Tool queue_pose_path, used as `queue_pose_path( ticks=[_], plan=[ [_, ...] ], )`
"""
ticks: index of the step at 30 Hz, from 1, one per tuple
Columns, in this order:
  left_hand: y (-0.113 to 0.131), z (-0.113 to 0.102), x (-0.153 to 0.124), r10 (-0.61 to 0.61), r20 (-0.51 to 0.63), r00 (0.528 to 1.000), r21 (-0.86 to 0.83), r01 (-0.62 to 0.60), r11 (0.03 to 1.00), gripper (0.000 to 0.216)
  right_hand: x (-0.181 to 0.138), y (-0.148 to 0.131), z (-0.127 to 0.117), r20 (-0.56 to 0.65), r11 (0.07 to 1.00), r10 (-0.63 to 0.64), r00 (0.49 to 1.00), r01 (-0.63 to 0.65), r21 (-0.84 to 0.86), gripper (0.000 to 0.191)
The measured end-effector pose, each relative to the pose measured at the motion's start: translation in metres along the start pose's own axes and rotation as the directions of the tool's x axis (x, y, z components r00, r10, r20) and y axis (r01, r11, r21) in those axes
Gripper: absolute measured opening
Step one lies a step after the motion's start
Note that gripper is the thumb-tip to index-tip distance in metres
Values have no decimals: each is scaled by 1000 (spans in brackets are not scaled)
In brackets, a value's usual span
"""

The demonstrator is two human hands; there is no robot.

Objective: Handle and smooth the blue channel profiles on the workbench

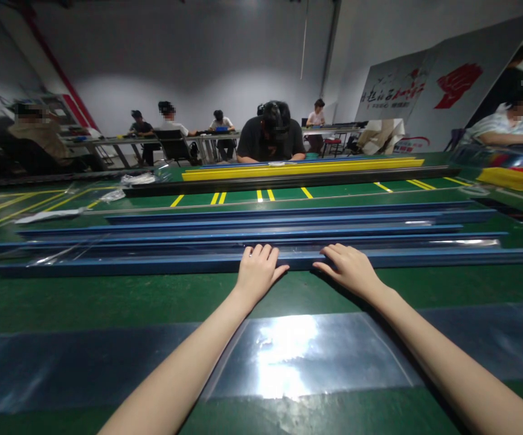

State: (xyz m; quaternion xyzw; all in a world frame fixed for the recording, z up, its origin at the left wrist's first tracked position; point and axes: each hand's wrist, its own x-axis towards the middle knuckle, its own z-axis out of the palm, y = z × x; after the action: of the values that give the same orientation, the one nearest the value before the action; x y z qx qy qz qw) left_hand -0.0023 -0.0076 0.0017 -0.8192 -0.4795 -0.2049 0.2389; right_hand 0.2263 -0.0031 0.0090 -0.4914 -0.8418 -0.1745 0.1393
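Note:
A long blue channel strip [153, 266] with raised edges lies crosswise before me on the green table. My left hand [258, 272] is closed over its front edge, the fingers inside the channel and the thumb stretched to the right along the outside. A short way to the right, my right hand [351, 270] grips the same edge, its thumb pointing left; the fingertips are partly hidden. Clear film [62, 254] lies in the channel's left part. Behind it rest more blue channels [288, 215]. Under my forearms a wide, shiny transparent plastic strip [84, 362] lies flat.
Farther back are a yellow strip [307, 171], a dark strip [356, 176] and crumpled plastic [139, 179]. A dark flat object [510, 211] lies at the right. A person [270, 133] bends over the table's far side; several others sit around the room.

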Motion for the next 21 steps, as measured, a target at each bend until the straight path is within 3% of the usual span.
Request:
queue_pose_path(
  ticks=[10, 21],
  plan=[
    [0, 0, -1, -35, -19, 999, -3, 35, 999, 37, 4, -4, -1, -47, 995, -77, 996, 80, 66, 36],
    [-2, 3, -1, -16, -40, 999, -69, 13, 998, 34, 3, -8, 1, 17, 997, -11, 1000, 9, 78, 38]
  ],
)
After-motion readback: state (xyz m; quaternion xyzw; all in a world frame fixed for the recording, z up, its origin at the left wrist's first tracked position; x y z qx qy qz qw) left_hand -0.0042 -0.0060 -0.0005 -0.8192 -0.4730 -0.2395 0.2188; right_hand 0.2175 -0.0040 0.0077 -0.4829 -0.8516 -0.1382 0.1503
